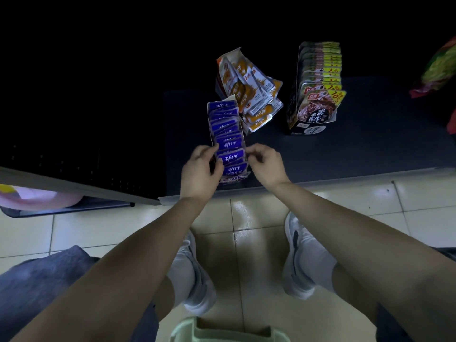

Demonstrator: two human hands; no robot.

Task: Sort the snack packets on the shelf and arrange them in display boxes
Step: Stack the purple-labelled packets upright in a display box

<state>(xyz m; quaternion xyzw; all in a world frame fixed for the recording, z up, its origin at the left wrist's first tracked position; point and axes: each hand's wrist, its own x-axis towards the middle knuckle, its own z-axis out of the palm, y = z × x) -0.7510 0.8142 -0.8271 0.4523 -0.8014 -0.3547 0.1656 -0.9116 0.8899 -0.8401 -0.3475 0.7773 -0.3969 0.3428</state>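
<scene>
A row of purple snack packets stands in a narrow display box on the dark shelf, near its front edge. My left hand grips the left side of the front packets with curled fingers. My right hand pinches their right side with curled fingertips. Behind them, orange and white packets lie jumbled in a tipped box. To the right, a black display box holds an upright row of brown and yellow packets.
A colourful bag sits at the shelf's far right. A lower shelf with a pink item juts out at left. The tiled floor, my shoes and a pale green basket lie below.
</scene>
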